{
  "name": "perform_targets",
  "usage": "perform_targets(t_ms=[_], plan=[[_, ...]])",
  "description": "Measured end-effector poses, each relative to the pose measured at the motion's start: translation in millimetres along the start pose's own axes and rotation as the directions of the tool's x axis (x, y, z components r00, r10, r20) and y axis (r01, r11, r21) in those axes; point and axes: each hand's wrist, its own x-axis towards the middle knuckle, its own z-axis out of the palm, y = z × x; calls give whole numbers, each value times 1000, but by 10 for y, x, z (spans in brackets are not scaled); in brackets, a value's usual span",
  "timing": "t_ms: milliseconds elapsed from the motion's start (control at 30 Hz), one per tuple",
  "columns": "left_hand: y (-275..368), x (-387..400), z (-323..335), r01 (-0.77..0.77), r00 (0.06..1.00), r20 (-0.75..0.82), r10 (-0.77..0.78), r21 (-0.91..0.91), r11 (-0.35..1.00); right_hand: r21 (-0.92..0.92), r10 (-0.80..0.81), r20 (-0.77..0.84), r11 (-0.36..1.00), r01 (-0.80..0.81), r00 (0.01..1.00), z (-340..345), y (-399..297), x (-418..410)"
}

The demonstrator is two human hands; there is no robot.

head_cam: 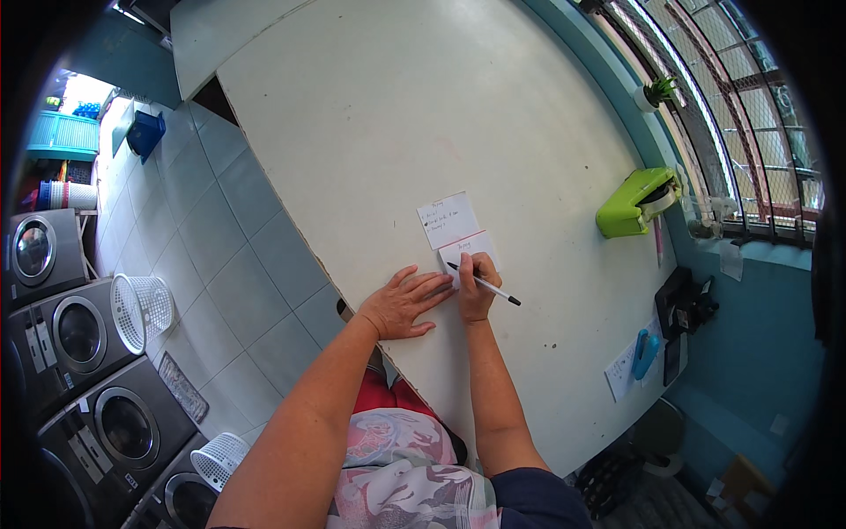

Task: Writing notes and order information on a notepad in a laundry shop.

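Note:
My right hand [477,289] holds a white ballpoint pen [492,288] with a black tip and black end. Its point is close to the surface of a small white paper pad [468,246], which has a red line along its top and some handwriting. My left hand [406,305] lies flat with fingers spread, its fingertips at the pad's left edge. Just above the pad, a second white slip [448,219] with several handwritten lines lies on the white table [370,159]. My right hand covers the pad's lower right part.
A green tape dispenser [636,203], a pink pen [658,241], a blue stapler [645,354] on papers and a black device [681,304] sit along the right side. Front-loading washers [125,426] and white plastic baskets [147,307] stand at left on the tiled floor [248,291].

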Motion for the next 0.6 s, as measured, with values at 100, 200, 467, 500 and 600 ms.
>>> perform_targets(t_ms=[100, 200, 467, 500, 600], plan=[[1, 5, -9, 0, 1000, -1, 0, -2, 1000, 27, 11, -5, 1000, -11, 1000, -10, -6, -7], [2, 3, -15, -1, 1000, -4, 1, 1, 1000, 33, 14, -16, 999, -13, 1000, -10, -7, -11], [0, 3, 6, 4, 1000, 6, -4, -14, 1000, 6, 16, -2, 1000, -16, 1000, 8, 14, -5], [-1, 5, 9, 2, 1000, 6, -2, -14, 1000, -1, 2, -2, 1000, -2, 1000, 12, 13, -1], [-1, 0, 12, -1, 1000, -5, 1, -7, 1000, -11, -14, 2, 1000, 14, 1000, 8, 1, -2]])
